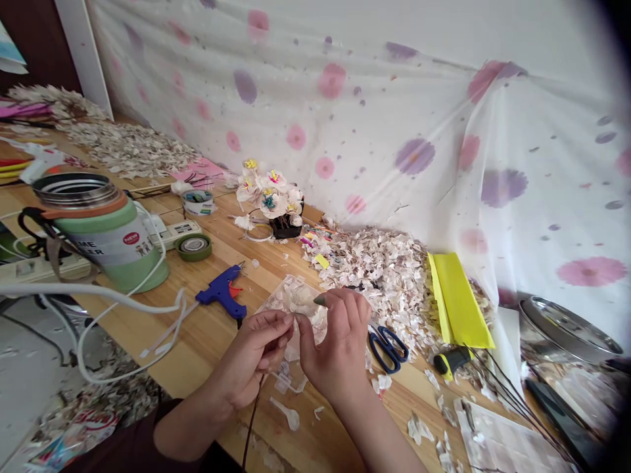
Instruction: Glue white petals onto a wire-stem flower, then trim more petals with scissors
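Note:
Both of my hands meet over the wooden table (217, 355), near the middle of the view. My left hand (263, 351) is closed, its thumb and forefinger pinched round a thin dark stem (253, 420) that hangs down below it. Close beside it, my right hand (336, 341) has its thumb tip at the same spot, with its fingers bent; what it holds there is too small to name. A grey-green cover sits on one right fingertip. Whitish petals (300, 297) in a clear tray lie just behind the hands.
A blue glue gun (224, 293) and a green mug (111, 236) stand to the left, with white cables around them. Dark blue scissors (388, 348), a petal heap (389, 269), yellow sheets (461, 299) and a clear compartment box (507, 440) are on the right. Flowers (271, 194) stand behind.

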Tool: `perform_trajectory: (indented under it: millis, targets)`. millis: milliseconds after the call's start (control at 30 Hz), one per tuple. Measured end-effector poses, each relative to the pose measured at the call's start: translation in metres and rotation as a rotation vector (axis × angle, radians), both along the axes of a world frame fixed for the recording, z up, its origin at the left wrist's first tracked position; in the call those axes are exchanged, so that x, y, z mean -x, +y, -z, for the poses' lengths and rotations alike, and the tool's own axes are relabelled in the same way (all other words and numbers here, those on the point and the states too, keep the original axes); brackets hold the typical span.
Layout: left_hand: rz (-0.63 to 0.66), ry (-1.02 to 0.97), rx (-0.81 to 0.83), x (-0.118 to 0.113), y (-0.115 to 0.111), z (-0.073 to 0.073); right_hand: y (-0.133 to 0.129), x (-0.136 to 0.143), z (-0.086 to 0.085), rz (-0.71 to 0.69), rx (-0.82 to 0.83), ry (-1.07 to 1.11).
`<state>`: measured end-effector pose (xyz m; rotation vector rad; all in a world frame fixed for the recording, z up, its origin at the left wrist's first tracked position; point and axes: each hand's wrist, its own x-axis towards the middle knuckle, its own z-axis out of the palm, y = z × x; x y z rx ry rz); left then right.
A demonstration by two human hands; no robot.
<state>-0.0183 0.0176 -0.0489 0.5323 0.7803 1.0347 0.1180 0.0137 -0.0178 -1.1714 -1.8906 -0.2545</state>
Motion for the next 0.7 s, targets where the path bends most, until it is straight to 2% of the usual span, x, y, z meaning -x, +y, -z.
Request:
perform_trajectory:
  millis: [300,533,700]
  targets:
    - [0.021,-0.004,0.011,-0.0017,-0.0001,-0.0026,0.0007,0.0003,0.0012,0.027,-0.006,-0.009]
    - [-0.022,0.048,-0.003,-0.0027,-0.0016,-0.0032,0.0027,0.0002,0.0015,0.029,-0.025,-0.012]
    - [-0.013,-0.013,-0.029,-0.0021,-0.0025,-0.0002,0.0033,-0.0014,0.0014,0.026,-0.012,-0.01]
